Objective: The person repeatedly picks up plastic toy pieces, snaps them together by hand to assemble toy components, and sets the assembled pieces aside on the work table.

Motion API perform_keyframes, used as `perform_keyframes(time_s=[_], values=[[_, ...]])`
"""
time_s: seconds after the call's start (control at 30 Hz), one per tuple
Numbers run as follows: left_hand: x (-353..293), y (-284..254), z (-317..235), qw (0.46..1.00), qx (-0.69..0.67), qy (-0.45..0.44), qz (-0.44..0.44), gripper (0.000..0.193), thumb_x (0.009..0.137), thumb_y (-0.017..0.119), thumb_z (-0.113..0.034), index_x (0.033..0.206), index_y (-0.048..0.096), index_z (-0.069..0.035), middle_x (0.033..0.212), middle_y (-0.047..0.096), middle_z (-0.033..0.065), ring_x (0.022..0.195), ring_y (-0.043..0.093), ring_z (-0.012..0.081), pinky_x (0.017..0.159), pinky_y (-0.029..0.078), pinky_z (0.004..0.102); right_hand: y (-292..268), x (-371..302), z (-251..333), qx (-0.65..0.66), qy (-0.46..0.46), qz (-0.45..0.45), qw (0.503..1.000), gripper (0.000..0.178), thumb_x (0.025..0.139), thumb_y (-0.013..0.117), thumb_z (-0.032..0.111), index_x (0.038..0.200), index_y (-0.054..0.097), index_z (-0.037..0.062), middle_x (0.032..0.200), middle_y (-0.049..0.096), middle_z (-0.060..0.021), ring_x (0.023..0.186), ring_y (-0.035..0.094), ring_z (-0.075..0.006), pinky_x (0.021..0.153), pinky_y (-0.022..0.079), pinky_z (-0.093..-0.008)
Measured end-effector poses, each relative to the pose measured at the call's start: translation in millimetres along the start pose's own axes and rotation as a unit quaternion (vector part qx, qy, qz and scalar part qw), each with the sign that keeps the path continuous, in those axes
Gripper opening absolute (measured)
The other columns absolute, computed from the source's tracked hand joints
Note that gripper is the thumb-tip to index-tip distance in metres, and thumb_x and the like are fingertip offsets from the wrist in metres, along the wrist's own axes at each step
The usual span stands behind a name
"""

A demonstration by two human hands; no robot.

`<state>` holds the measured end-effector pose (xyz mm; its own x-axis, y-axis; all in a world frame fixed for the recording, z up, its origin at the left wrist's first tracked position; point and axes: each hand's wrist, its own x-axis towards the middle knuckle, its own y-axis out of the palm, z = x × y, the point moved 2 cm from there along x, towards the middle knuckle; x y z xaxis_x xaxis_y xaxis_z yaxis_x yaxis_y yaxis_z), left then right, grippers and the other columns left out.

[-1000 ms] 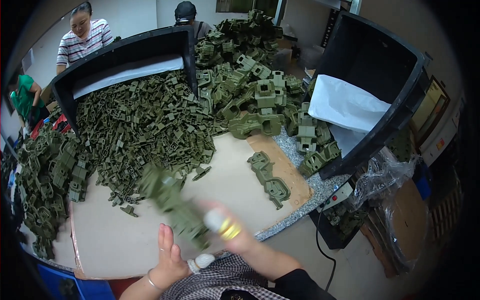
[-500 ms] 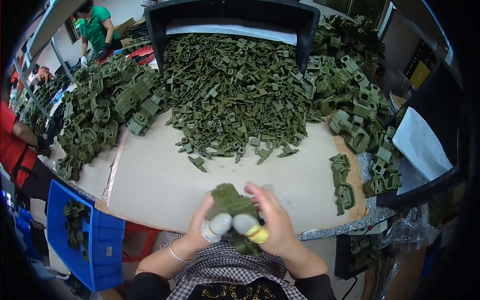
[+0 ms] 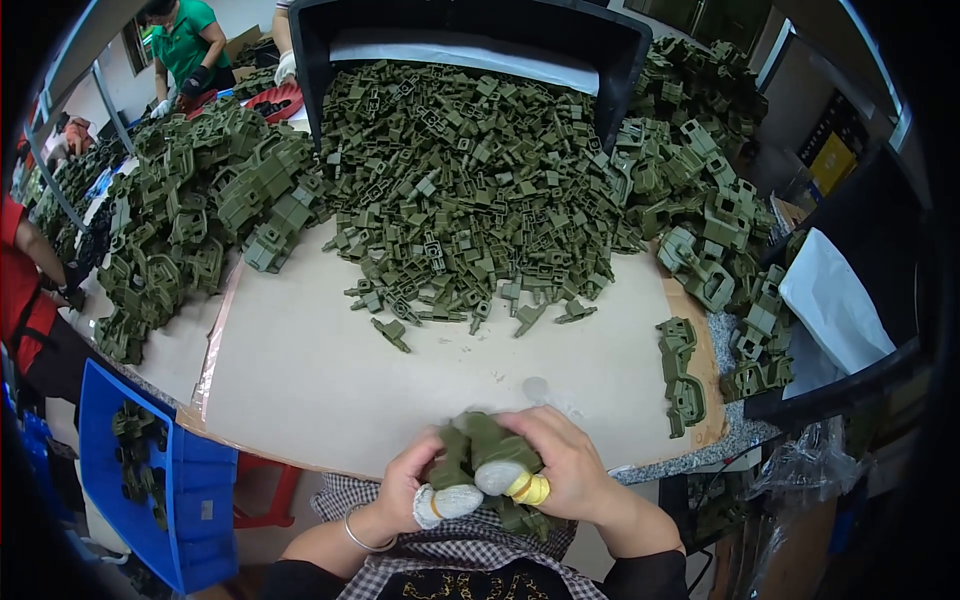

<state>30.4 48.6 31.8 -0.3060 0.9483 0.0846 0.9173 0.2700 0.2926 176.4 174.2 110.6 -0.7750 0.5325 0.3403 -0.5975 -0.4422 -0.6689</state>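
Close to my body, at the table's near edge, both hands grip an olive-green moulded plastic part (image 3: pixel 484 440); motion blurs its shape. The left side is held by my left hand (image 3: pixel 412 478), fingers curled round it and thumb pressed on the near side. My right hand (image 3: pixel 560 465) wraps the other side, its thumb beside the left one. White coverings wrap both thumbs, with a yellow band on the right. Beyond them spreads a large heap of small olive-green plastic pieces (image 3: pixel 470 190). Two of these, one a loose piece (image 3: pixel 390 335), lie nearest me.
Larger green toy-vehicle bodies pile up at left (image 3: pixel 180 220) and right (image 3: pixel 705 200). A long green frame part (image 3: pixel 683 375) lies on the right edge. A blue crate (image 3: pixel 205 500) stands lower left. A black bin (image 3: pixel 640 60) backs the heap. Other people work at far left.
Both hands have drawn the green part down toward my body. My right fingers, raised before, now close over it. At the back, another person's gloved hand has appeared beside the bin.
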Motion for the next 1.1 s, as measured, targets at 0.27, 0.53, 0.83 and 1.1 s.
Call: perform_keyframes(time_s=[0.27,0.53,0.83,1.1], values=[[2.4,-74.1,-0.8,0.962,-0.241,-0.074,-0.104,0.053,0.084,0.053,-0.04,0.118,0.045,0.0,0.105,0.057,0.016,0.09,0.06,0.023,0.08,0.049,0.0367,-42.5,26.5,-98.0,-0.353,0.066,-0.017,0.933,0.053,0.068,0.068,0.017,0.114,0.049,-0.0008,0.115,0.046,-0.0157,0.107,0.042,-0.0315,0.088,0.04,-0.0383],[-20.2,-20.0,18.0,0.815,-0.434,-0.37,0.105,0.072,0.081,0.045,-0.06,0.126,0.04,-0.004,0.11,0.055,0.0234,0.091,0.06,0.0271,0.08,0.05,0.0389,32.2,63.4,-109.8,-0.423,-0.124,0.07,0.895,0.027,0.071,0.051,0.01,0.097,0.054,0.002,0.095,0.048,-0.0097,0.09,0.049,-0.0227,0.075,0.045,-0.0319],[-1.6,-39.8,21.5,0.868,-0.402,-0.288,0.048,0.071,0.081,0.042,-0.063,0.12,0.044,-0.004,0.099,0.059,0.0179,0.081,0.063,0.0229,0.071,0.053,0.033,40.6,13.9,-41.2,0.485,0.203,-0.018,0.85,0.027,0.081,0.059,0.009,0.102,0.044,0.0009,0.074,0.059,-0.0111,0.062,0.063,-0.0195,0.061,0.052,-0.0299],[13.0,-49.6,-1.9,0.935,-0.266,-0.214,0.1,0.057,0.085,0.053,-0.045,0.12,0.043,-0.001,0.103,0.059,0.0134,0.088,0.06,0.0187,0.076,0.051,0.0306,78.6,-17.0,-32.5,0.243,0.15,0.069,0.956,0.024,0.08,0.057,-0.002,0.102,0.048,-0.0002,0.081,0.062,-0.0096,0.07,0.063,-0.0164,0.06,0.052,-0.027]])
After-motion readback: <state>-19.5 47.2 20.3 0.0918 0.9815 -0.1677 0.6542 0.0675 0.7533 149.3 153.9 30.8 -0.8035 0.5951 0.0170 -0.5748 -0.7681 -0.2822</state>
